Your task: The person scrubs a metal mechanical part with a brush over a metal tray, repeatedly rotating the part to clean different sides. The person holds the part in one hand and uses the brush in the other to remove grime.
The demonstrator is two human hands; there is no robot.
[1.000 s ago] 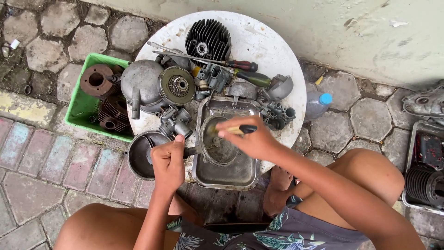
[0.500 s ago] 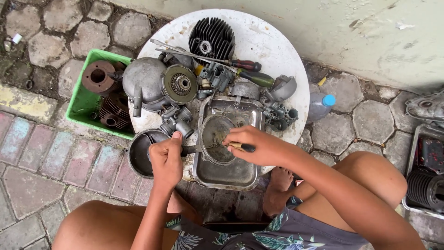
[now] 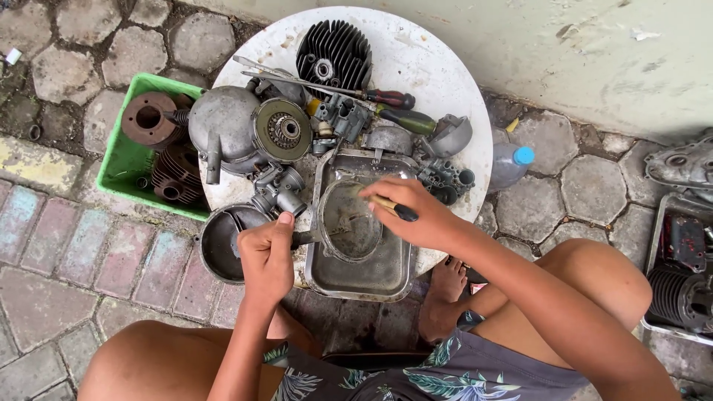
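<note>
My left hand [image 3: 269, 256] grips the stem of a round, dirty metal engine cover [image 3: 350, 220] and holds it over a rectangular metal tray [image 3: 362, 272] on a round white table [image 3: 445, 67]. My right hand [image 3: 416, 215] is shut on a small brush with a dark handle [image 3: 394, 208], its tip against the cover's upper right edge. A dark round metal bowl [image 3: 219, 241] sits just left of my left hand.
The table holds a finned cylinder head [image 3: 334, 52], a grey engine casing [image 3: 223, 130], a flywheel [image 3: 282, 130], screwdrivers [image 3: 386, 99] and small parts. A green crate [image 3: 122, 160] with rusty cylinders stands left. A plastic bottle [image 3: 512, 163] lies right; more parts sit far right [image 3: 679, 275].
My right hand has shifted slightly along the cover's rim with the brush. My left hand keeps its hold on the cover with hardly any movement.
</note>
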